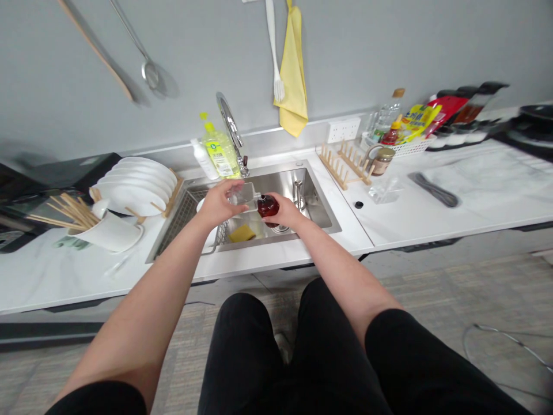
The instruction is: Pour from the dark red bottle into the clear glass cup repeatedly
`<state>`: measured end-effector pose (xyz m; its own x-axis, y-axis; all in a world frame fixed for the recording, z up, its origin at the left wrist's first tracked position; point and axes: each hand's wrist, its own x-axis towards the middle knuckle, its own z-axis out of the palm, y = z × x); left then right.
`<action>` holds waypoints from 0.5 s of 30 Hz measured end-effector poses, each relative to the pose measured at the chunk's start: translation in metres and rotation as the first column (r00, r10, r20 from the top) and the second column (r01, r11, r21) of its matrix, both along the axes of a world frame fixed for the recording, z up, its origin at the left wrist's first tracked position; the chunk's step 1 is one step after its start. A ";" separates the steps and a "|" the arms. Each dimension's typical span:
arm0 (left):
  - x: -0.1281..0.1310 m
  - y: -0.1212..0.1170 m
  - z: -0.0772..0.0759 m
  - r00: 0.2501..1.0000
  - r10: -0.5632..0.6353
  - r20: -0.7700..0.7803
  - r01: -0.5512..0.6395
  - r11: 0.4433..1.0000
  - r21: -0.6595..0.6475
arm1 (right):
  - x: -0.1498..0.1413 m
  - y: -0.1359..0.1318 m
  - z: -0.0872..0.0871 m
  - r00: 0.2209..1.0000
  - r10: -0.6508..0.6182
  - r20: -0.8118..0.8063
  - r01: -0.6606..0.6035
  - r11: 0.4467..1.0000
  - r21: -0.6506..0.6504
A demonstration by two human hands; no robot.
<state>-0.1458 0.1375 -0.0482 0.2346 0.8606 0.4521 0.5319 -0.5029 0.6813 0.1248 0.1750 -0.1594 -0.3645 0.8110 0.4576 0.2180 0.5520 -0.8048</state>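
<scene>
Dark red bottle [268,208] tilted, neck pointing left at clear container [242,197]; R hand [286,210] gripping bottle; L hand [218,203] gripping container, above sink [317,202].

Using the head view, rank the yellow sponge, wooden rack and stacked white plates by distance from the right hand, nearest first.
From the right hand:
1. Yellow sponge: in the sink, front left of the hand.
2. Wooden rack: on the counter, right of the sink.
3. White plates: standing left of the sink, farthest away.
</scene>
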 end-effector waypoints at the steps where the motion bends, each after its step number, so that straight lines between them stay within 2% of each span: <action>1: 0.000 0.000 -0.004 0.998 0.003 0.067 -0.001 1.000 -0.030 | 0.000 0.001 -0.001 1.000 0.002 -0.004 -0.002 1.000 0.000; 4: 0.000 0.001 -0.016 0.969 0.027 0.244 0.002 0.993 -0.117 | -0.001 0.002 -0.002 1.000 0.013 -0.011 -0.013 1.000 -0.011; 8: 0.000 -0.001 -0.030 0.919 0.070 0.388 0.015 0.977 -0.211 | -0.002 0.001 -0.003 0.999 0.038 -0.024 -0.039 0.998 -0.041; 15: 0.006 -0.012 -0.052 0.784 0.147 0.603 0.023 0.964 -0.265 | -0.002 0.001 -0.002 0.999 0.035 -0.018 -0.036 0.998 -0.045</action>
